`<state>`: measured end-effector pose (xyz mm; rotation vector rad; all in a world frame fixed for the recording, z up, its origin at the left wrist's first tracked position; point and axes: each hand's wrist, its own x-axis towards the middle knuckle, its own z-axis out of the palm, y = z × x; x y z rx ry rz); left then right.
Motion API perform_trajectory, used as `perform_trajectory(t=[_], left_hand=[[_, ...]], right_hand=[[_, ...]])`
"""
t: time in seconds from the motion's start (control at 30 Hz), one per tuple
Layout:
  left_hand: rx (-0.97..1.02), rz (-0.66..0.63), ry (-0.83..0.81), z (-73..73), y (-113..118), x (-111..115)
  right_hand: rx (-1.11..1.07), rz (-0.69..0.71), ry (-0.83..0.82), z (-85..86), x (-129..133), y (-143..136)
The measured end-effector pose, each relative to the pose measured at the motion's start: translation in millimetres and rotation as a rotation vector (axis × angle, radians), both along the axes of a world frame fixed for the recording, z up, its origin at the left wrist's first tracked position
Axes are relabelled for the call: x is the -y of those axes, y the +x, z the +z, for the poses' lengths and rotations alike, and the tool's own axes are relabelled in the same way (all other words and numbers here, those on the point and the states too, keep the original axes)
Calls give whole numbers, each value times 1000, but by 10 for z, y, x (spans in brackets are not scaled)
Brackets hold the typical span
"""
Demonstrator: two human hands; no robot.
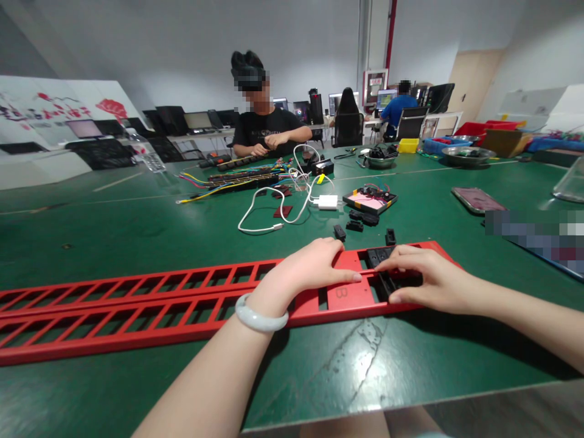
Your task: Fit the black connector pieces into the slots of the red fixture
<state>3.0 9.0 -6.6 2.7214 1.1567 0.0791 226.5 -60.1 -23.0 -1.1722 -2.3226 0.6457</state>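
A long red frame [301, 310] with rows of slots lies across the green table. My left hand [314, 264] rests on it with fingers apart, thumb stretched toward the right end, holding nothing. My right hand [422, 277] pinches a black part [387, 286] at an opening near the frame's right end. Another black piece [378, 255] sits in the opening just behind it. Several loose black blocks [354, 225] lie on the table beyond the frame.
Beyond are a white charger [327, 202] with its cable, a black tray [370, 199] of small parts, bundled wires [246, 179] and a phone [478, 199] at right. A person [269, 128] works across the green table [137, 225]. A bottle [145, 149] stands at left.
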Motion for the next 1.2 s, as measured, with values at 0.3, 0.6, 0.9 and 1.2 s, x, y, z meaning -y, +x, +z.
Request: perform_trajectory(t=[0.3, 0.6, 0.9, 1.2], left_hand=[[-4, -7, 0, 28, 15, 10], [-7, -11, -8, 36, 18, 11], [-17, 3, -17, 45, 20, 16], [-19, 16, -20, 51, 22, 12]], right_hand=[[-4, -17, -4, 29, 14, -17], [-6, -11, -2, 23, 14, -25], [-22, -23, 3, 20, 24, -35], [-15, -21, 6, 7, 23, -38]])
